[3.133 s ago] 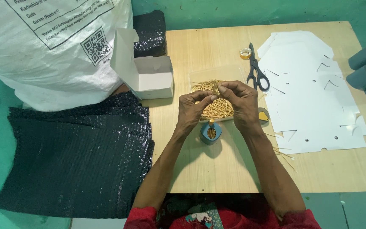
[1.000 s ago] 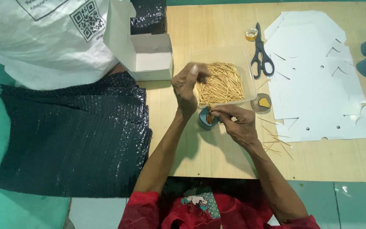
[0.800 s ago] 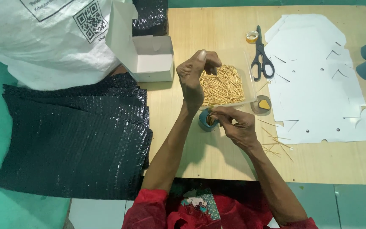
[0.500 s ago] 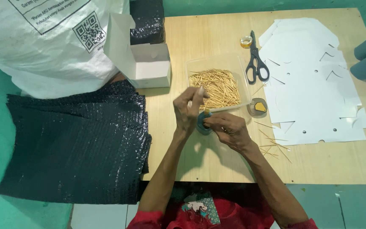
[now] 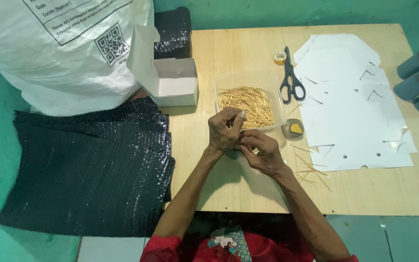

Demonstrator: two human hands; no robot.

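Two bare hands meet just in front of a clear rectangular plastic tub of pale wooden sticks (image 5: 247,101). The left hand (image 5: 224,132) curls its fingers closed with the thumb raised toward the tub's near wall; the right hand (image 5: 263,151) presses in from the side, fingertips pinched against the left palm. Whatever they work on is hidden between them, so I cannot tell what exactly is gripped, though both sets of fingers look clamped on something small, perhaps the round blue piece tucked beneath.

Just right of the right knuckles sits a small round dark cap with a yellow centre (image 5: 294,129), and beyond it, scattered loose sticks (image 5: 309,167) lie on the light wooden tabletop (image 5: 229,184). Farther past the fingertips, black-handled scissors (image 5: 290,77) rest beside white cut card sheets (image 5: 352,106). Left of the left wrist stands an open white cardboard box (image 5: 168,80), with black glossy bubble sheets (image 5: 88,165) beyond.

To do this fine joining well, it seems wise to keep both wrists braced on the tabletop, hold the piece low and steady, and feed a single stick at a time with a light pinch rather than force.
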